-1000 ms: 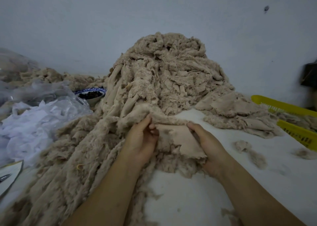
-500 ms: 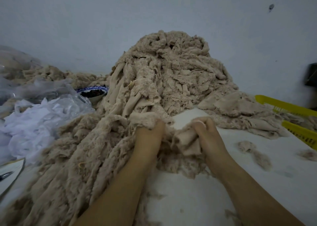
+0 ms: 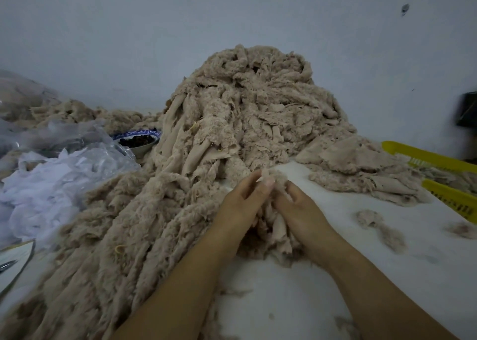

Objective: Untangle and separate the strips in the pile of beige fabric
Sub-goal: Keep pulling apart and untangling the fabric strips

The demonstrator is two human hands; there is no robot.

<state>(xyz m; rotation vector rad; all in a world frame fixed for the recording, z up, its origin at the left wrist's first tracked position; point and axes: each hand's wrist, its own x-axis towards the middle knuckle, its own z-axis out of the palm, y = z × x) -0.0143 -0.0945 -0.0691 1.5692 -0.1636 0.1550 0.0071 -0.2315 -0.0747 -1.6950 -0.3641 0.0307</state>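
Observation:
A tall pile of tangled beige fabric strips (image 3: 247, 112) rises against the wall and spills down the left toward me. At its foot, my left hand (image 3: 242, 203) and my right hand (image 3: 302, 210) are close together. Both grip one bunched beige strip (image 3: 277, 226), which hangs crumpled between the palms. My left fingers pinch its top end near the pile's edge. A flatter heap of separated beige pieces (image 3: 361, 169) lies to the right of the pile.
White table surface (image 3: 284, 301) lies in front, with loose fluff tufts (image 3: 371, 218) on the right. A yellow plastic basket (image 3: 449, 182) is at the right edge. A clear bag of white fabric (image 3: 51, 179) and a blue-rimmed bowl (image 3: 136, 141) sit left.
The flat piece my hands held spread out a second ago is now gathered into a bunch. Both hands have come together and lifted slightly.

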